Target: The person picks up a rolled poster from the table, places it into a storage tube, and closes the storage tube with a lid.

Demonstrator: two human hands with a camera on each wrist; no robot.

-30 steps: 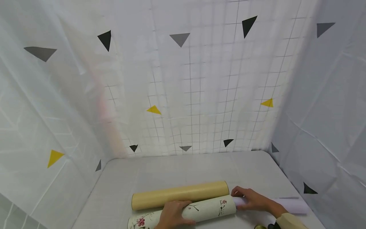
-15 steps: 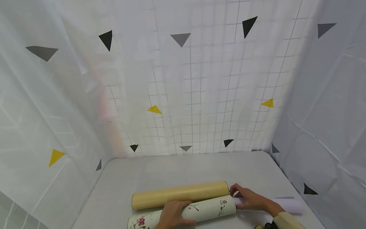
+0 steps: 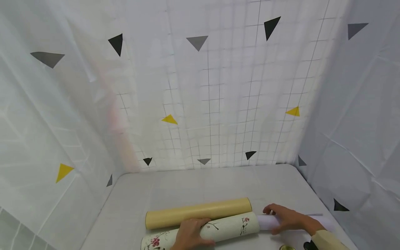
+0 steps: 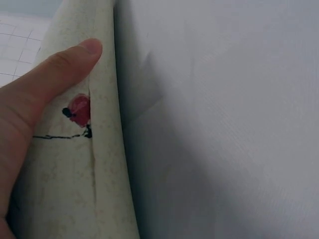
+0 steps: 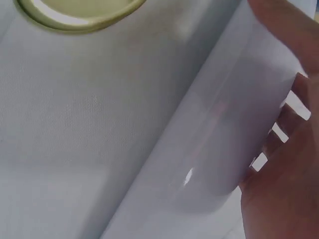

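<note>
In the head view my left hand [image 3: 189,234] grips a pale roll of flower-printed paper [image 3: 229,228] lying at a slant. The left wrist view shows its thumb pressed along the printed surface, close to a lengthwise seam [image 4: 92,169]. A glossy white roll [image 3: 265,222], thinner, sticks out of the printed roll's right end; its left part is hidden inside. My right hand [image 3: 289,219] straddles this white roll a little right of that end, thumb on the near side and bent fingers on the far side. Right wrist view: the thumb overlaps the white roll [image 5: 199,139].
A tan tube [image 3: 198,212] lies just behind the printed roll. Near the right sleeve, a round gold-rimmed object [image 3: 285,247] and a small black item [image 3: 309,246] sit at the front. White sheeting [image 3: 206,86] hangs behind the white table [image 3: 175,184].
The white roll first slid left, deeper into the printed roll. Since then my right hand has shifted right along it, baring more white beside the printed roll's end. The left hand stays put.
</note>
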